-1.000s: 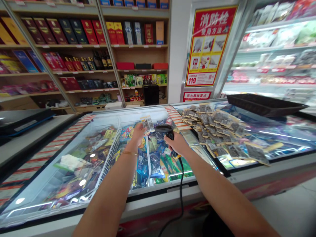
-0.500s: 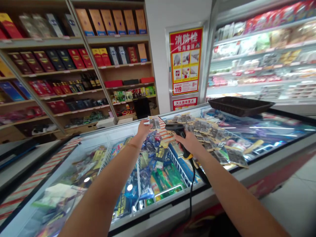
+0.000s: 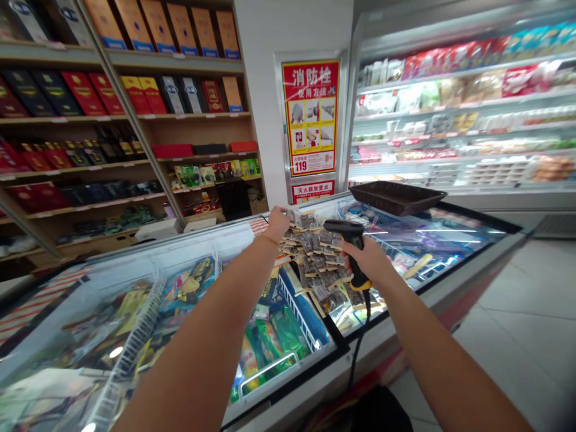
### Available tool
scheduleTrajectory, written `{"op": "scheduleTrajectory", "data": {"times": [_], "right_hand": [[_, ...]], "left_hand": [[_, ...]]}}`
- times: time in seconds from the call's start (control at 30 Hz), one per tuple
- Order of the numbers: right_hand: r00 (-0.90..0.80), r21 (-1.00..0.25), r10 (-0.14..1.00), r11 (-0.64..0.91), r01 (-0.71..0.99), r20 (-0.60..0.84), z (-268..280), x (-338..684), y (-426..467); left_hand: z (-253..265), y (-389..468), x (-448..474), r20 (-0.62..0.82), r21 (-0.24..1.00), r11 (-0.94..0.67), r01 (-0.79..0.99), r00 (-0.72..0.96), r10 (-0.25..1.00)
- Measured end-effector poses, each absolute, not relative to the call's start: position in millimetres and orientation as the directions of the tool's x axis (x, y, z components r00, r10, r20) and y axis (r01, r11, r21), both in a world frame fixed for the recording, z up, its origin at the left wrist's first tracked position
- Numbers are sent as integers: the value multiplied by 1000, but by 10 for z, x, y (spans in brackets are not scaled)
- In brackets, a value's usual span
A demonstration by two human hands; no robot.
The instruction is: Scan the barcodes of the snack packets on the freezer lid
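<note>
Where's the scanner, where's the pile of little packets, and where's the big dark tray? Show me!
Scanner (image 3: pixel 352 234): head view, on its upper body, just above the handle.
Packets (image 3: pixel 318 259): head view, around the middle of the pile.
Tray (image 3: pixel 380 204): head view, on its near side wall.

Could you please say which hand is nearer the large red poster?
Left: the left hand is below and slightly left of the poster; the right hand, lower right.
</note>
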State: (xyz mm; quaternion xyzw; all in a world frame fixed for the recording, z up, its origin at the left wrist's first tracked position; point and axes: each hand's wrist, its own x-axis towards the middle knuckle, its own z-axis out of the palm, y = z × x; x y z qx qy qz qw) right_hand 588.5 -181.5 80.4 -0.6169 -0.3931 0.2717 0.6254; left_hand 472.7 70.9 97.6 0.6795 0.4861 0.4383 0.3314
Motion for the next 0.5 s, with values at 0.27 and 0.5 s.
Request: {"op": "scheduleTrajectory", "data": {"times": [0.27,0.5], "right_hand": [[560,-990,817,95,101,136,842,5792,-1811],[560,-993,820,95,73,119,855,5540,-1748]], "left_hand": [[1042,634,4623,354,727,-413,548,216,910],[985,559,4104,369,700,-433,568,230,900]]}}
